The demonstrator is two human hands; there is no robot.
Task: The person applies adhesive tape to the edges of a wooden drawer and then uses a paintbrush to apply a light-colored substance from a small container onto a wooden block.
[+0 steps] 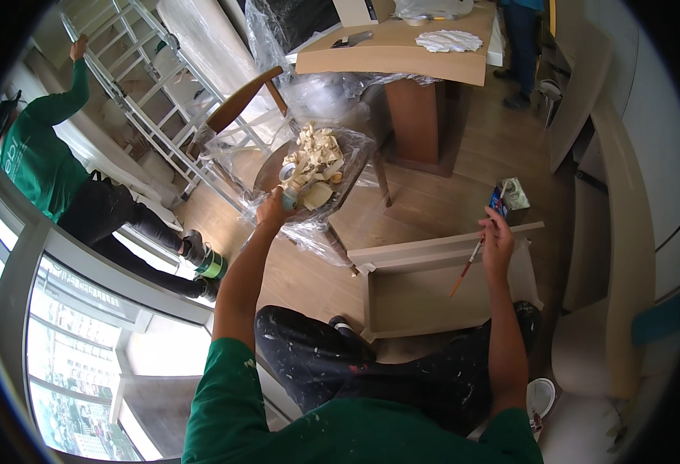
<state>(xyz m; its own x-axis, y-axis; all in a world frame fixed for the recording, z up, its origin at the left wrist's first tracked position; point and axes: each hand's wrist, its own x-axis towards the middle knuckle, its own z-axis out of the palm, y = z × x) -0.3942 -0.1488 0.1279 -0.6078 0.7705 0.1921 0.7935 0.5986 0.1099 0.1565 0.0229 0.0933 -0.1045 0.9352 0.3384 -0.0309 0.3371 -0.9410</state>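
My left hand (271,207) reaches to the near edge of a plastic-wrapped chair seat (266,176). Its fingers are closed around a small pale green thing (289,199), perhaps a roll; its kind is unclear. Beside it on the seat lie a heap of crumpled masking tape and paper (318,151) and a grey-white ring-shaped roll (286,172). In my right hand (497,243) a thin paintbrush (466,269) with a reddish handle slants down over a shallow beige drawer-like box (425,298) on the floor.
Beyond my right hand stand a blue packet or tin (498,201) and a pale, smeared container (514,195). A cardboard-covered table (402,58) is ahead. At left, a co-worker in green (46,155) grips an aluminium ladder (154,85). A white bucket (541,394) sits by my right arm.
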